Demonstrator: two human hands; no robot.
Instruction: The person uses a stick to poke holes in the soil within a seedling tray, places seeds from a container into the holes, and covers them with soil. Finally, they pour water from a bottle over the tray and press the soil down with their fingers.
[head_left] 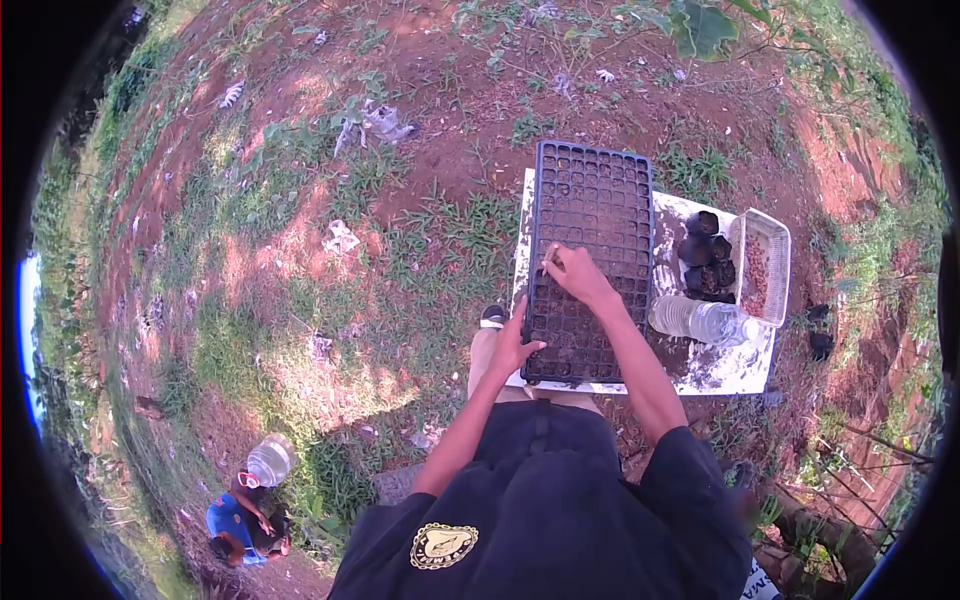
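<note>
A black seedling tray point(600, 200) with many small square cells lies lengthwise in front of me, its cells holding dark soil. My left hand point(510, 345) grips the tray's near left edge, thumb over the rim and fingers along the side. Over the cells by the left edge, my right hand point(575, 272) is closed in a pinch, thumb and forefinger together. Whatever sits between those fingertips is too small to make out.
Under the tray is a soil-smeared white board point(735, 375). On its right side are black soil-filled bags point(705, 250), a clear plastic bottle point(700, 320) lying down, and a white basket point(785, 250) of reddish seeds. A person in blue point(235, 520) sits lower left near a large bottle point(270, 460).
</note>
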